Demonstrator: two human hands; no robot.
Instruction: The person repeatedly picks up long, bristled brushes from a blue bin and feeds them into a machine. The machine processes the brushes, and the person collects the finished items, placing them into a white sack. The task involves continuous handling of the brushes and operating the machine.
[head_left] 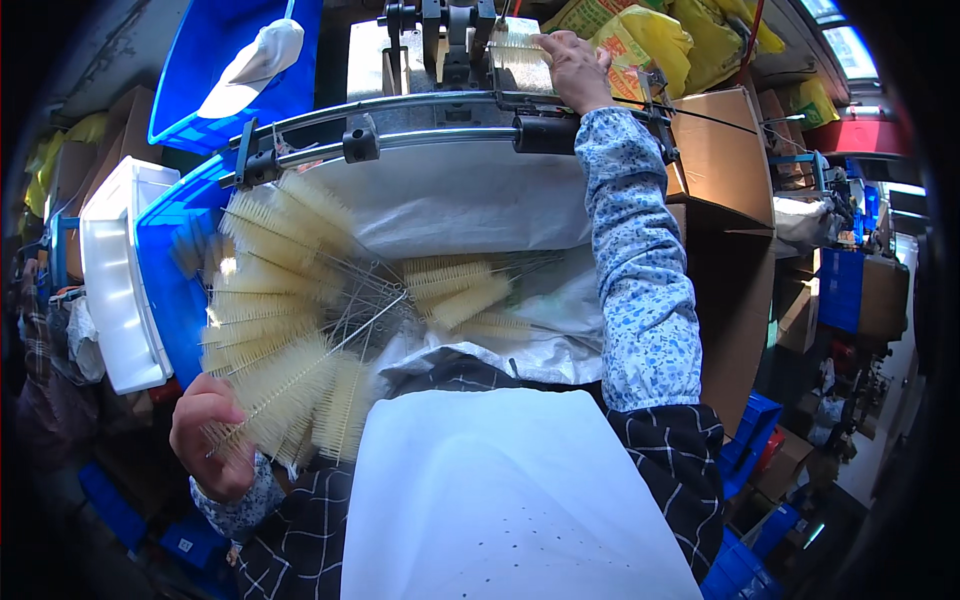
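My left hand (212, 437) is closed on the tip end of a bottle brush (290, 385) with cream bristles and a twisted wire handle that points up and to the right. Around it, many similar brushes (262, 305) fan out, their wire stems crossing in the middle. At the top, my right hand (578, 72) reaches to the metal machine (455, 60). Its fingers are closed at the right end of a strip of pale bristles (518, 47) there. The fingertips partly cover that end.
More brushes (455, 290) lie on a white sheet (470, 205) below the machine's rails (430, 140). Blue bins (180, 90) and a white container (125, 275) stand at the left. A cardboard box (725, 160) is close beside my right arm, with yellow bags (650, 45) behind.
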